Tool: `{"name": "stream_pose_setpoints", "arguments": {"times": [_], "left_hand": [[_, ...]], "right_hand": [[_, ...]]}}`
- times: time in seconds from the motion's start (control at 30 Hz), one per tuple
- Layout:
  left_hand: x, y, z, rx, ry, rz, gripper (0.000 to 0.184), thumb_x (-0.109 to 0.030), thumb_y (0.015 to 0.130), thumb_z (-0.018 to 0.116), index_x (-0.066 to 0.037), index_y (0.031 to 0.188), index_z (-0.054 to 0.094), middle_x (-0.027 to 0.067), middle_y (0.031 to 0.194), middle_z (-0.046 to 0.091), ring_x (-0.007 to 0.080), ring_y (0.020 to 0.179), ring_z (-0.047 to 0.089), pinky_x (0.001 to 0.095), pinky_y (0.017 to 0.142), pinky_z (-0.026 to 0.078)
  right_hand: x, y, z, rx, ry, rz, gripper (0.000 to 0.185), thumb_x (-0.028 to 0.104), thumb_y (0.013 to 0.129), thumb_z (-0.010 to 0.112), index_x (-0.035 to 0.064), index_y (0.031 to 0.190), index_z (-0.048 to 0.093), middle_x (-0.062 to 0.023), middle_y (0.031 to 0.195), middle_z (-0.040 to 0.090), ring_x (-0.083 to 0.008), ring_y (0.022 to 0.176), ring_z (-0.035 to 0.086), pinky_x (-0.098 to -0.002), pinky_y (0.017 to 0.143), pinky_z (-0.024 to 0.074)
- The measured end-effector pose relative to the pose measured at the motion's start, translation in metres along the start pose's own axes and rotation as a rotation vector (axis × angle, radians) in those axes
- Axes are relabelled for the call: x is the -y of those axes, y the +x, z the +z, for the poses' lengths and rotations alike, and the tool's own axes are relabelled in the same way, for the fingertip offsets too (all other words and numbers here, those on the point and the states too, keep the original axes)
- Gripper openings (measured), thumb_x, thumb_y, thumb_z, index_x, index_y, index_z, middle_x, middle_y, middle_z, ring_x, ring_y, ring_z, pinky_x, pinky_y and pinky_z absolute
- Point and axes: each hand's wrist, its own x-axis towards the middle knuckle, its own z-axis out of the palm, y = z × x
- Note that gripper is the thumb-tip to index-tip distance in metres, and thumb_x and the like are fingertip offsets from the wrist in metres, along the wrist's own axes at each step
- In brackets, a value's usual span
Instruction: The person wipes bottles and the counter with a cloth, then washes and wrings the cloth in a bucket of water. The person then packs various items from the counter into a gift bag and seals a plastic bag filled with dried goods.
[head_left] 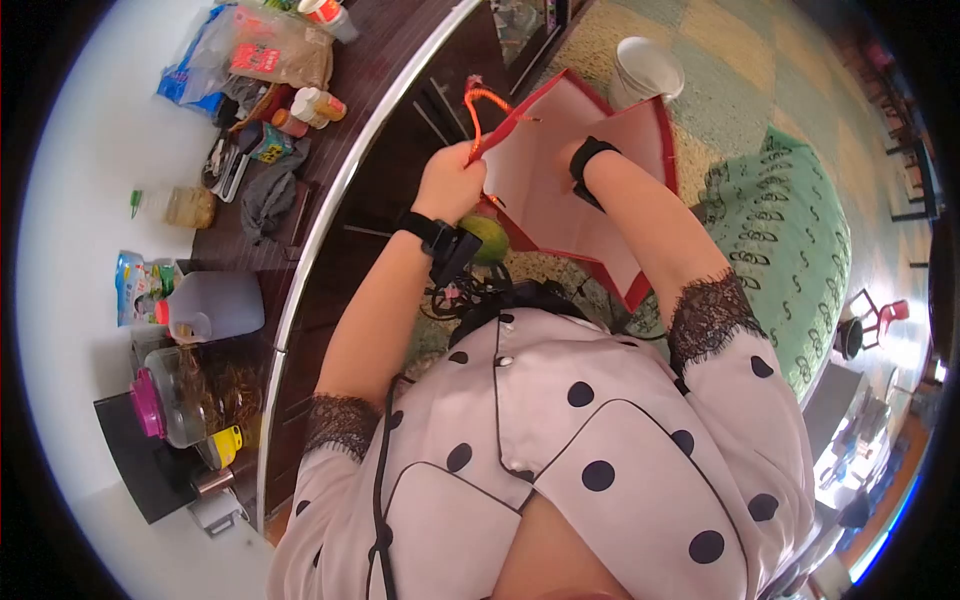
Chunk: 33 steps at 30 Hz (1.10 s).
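A red paper bag (590,255) with a pale inside stands open in front of me. My left hand (450,185) is closed on its left rim, near an orange cord handle (485,100). My right hand (568,172) reaches down inside the bag, its fingers hidden by the wrist and black wristband, so I cannot see what it touches. A green, rounded fruit (485,241) shows just below my left hand, outside the bag, partly covered by my wristband.
A white bucket (642,75) stands on the floor behind the bag. Green patterned cloth (785,250) bulges at the right. Along the left runs a dark counter (345,110) with packets, a jug (215,305) and a pink-lidded jar (180,395). Chairs are farther right.
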Motion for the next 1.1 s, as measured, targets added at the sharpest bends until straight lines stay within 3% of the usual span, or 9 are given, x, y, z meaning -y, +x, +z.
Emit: {"name": "stream_pose_setpoints", "arguments": {"times": [0.1, 0.2, 0.3, 0.5, 0.63, 0.73, 0.8, 0.93, 1.1], "left_hand": [[0.042, 0.019, -0.026, -0.033, -0.028, -0.1, 0.033, -0.003, 0.087, 0.039, -0.002, 0.112, 0.061, 0.0088, 0.083, 0.064, 0.0182, 0.063, 0.064, 0.0325, 0.051, 0.057], [0.068, 0.021, -0.057, -0.117, 0.019, -0.081, 0.04, -0.002, 0.086, 0.038, -0.004, 0.12, 0.06, 0.0087, 0.084, 0.064, 0.02, 0.062, 0.064, 0.0326, 0.049, 0.057], [0.078, 0.015, -0.08, -0.256, 0.037, -0.094, 0.042, -0.004, 0.085, 0.041, -0.005, 0.123, 0.058, 0.0166, 0.084, 0.065, 0.0274, 0.067, 0.066, 0.0361, 0.057, 0.056], [0.117, 0.027, -0.115, -0.373, 0.287, 0.074, 0.045, -0.005, 0.083, 0.043, -0.006, 0.126, 0.056, 0.021, 0.076, 0.063, 0.0268, 0.052, 0.064, 0.037, 0.052, 0.053], [0.135, 0.037, -0.123, -0.377, 0.326, -0.008, 0.028, -0.014, 0.082, 0.05, -0.003, 0.103, 0.065, 0.0256, 0.09, 0.062, 0.0425, 0.089, 0.058, 0.0477, 0.078, 0.047], [0.152, 0.04, -0.125, -0.347, 0.428, -0.016, 0.021, -0.013, 0.079, 0.049, -0.001, 0.091, 0.063, 0.0257, 0.09, 0.062, 0.0423, 0.088, 0.059, 0.0492, 0.078, 0.047], [0.161, 0.041, -0.123, -0.363, 0.377, -0.086, 0.027, -0.013, 0.08, 0.049, -0.002, 0.1, 0.064, 0.0262, 0.094, 0.062, 0.0424, 0.089, 0.059, 0.0482, 0.078, 0.047], [0.166, 0.038, -0.115, -0.42, 0.282, -0.289, 0.031, -0.014, 0.081, 0.049, -0.003, 0.107, 0.063, 0.0265, 0.095, 0.062, 0.0422, 0.089, 0.059, 0.0457, 0.077, 0.047], [0.174, 0.024, -0.069, -0.66, 0.102, -0.504, 0.028, -0.016, 0.083, 0.049, -0.007, 0.105, 0.064, 0.0231, 0.097, 0.064, 0.041, 0.093, 0.06, 0.0462, 0.08, 0.048]], "right_hand": [[0.028, 0.022, -0.041, -0.177, -0.031, -0.227, 0.033, 0.018, 0.07, 0.071, 0.0053, 0.101, 0.068, -0.0129, 0.097, 0.069, -0.0308, 0.093, 0.064, -0.0392, 0.078, 0.0507], [0.043, -0.035, -0.072, -0.661, 0.458, -0.516, 0.03, 0.015, 0.071, 0.063, 0.0062, 0.1, 0.069, -0.0165, 0.093, 0.067, -0.0327, 0.09, 0.064, -0.0397, 0.076, 0.0499], [0.035, -0.053, -0.116, -0.656, 0.592, -0.579, 0.034, 0.012, 0.078, 0.068, -0.0002, 0.11, 0.064, -0.0116, 0.095, 0.068, -0.0214, 0.091, 0.065, -0.0321, 0.08, 0.0507], [0.01, -0.059, -0.219, -0.689, 0.727, -0.525, 0.035, 0.016, 0.078, 0.071, 0.0, 0.108, 0.065, -0.0125, 0.089, 0.069, -0.0191, 0.081, 0.066, -0.0293, 0.074, 0.0512], [-0.003, -0.025, -0.28, -0.728, 0.76, -0.387, 0.045, 0.019, 0.078, 0.073, 0.001, 0.117, 0.06, -0.0135, 0.103, 0.066, -0.0188, 0.083, 0.065, -0.0288, 0.068, 0.0528], [-0.016, 0.019, -0.329, -0.869, 0.774, -0.303, 0.062, 0.025, 0.076, 0.076, 0.003, 0.129, 0.052, -0.0177, 0.113, 0.059, -0.0215, 0.089, 0.063, -0.0311, 0.064, 0.0546], [-0.024, 0.05, -0.363, -0.976, 0.768, -0.237, 0.063, 0.025, 0.075, 0.076, 0.0003, 0.127, 0.052, -0.0194, 0.11, 0.061, -0.0226, 0.087, 0.065, -0.0314, 0.061, 0.0553], [-0.039, 0.135, -0.421, -0.878, 0.734, -0.123, 0.057, 0.026, 0.074, 0.077, -0.006, 0.117, 0.056, -0.0154, 0.092, 0.065, -0.0226, 0.065, 0.064, -0.0317, 0.052, 0.0531], [-0.001, 0.195, -0.401, -0.396, 0.667, -0.339, 0.058, 0.03, 0.067, 0.081, -0.0028, 0.11, 0.06, -0.016, 0.094, 0.066, -0.0256, 0.082, 0.066, -0.036, 0.059, 0.0536]]}}
